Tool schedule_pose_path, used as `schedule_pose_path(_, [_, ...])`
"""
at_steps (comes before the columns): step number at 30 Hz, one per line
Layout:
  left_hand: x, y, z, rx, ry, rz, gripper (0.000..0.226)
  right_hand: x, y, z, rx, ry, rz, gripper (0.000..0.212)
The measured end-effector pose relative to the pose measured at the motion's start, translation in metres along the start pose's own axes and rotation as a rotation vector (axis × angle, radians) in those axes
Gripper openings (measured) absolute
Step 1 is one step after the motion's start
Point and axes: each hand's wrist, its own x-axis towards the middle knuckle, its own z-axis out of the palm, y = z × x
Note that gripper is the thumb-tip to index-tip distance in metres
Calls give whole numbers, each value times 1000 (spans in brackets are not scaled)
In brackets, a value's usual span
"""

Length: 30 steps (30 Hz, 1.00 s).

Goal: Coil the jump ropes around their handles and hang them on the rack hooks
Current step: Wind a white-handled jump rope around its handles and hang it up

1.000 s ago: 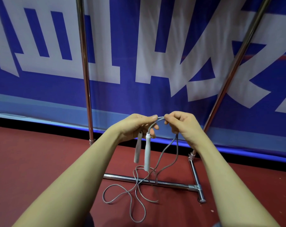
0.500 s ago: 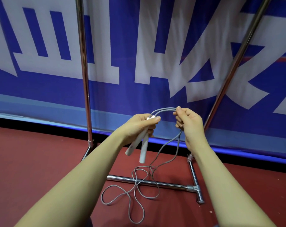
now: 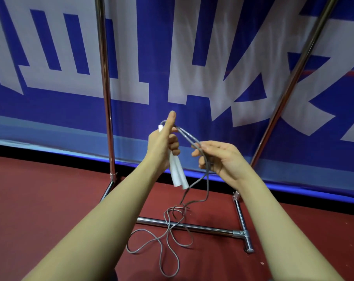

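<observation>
Right now the left hand (image 3: 162, 147) grips the two white plastic handles (image 3: 177, 171) of the jump rope side by side, fingers curled round them and thumb sticking straight up, so that the handles' long axis runs steeply down and slightly to the right, their free ends pointing at the floor. From the top of that fist the thin grey rope cord (image 3: 189, 136) comes out as a doubled strand and arcs down to the right hand (image 3: 222, 159), which lies just beside the left, a little lower and to its right; its fingers are loosely curled round the two strands, guiding them rather than clamping, as far as I can judge. Below the right hand the cord drops to the dark red floor (image 3: 50, 199) and lies there in loose, tangled loops, some draped over the chrome base bar (image 3: 192, 227) of the metal rack — so nearly all the length is still uncoiled. The coming wrap turns on this: the cord leaves the handles at their upper end, so the right hand would have to carry it down and around the handles' axis. No hooks show. Behind stands a blue banner with large white characters (image 3: 192, 57), cropped and not readable.
</observation>
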Motion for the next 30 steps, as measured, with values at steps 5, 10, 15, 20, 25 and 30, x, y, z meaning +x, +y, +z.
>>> schedule_pose_path(5, [5,3,-5,-1,83,44,33,-3,1,4,-18,-207,108,30])
schedule_pose_path(10, [10,5,0,34,259,135,24,-1,4,-2,-16,-216,148,32])
schedule_pose_path(15, [12,10,-3,-224,351,133,28,4,6,-8,-116,-21,125,17])
schedule_pose_path(20, [17,17,2,-510,319,110,37,13,17,0,-389,275,50,21])
schedule_pose_path(25, [20,9,6,-664,272,63,51,17,23,3,-402,346,-73,13])
schedule_pose_path(30, [25,5,2,-817,162,40,63,17,25,7,-328,353,-194,37])
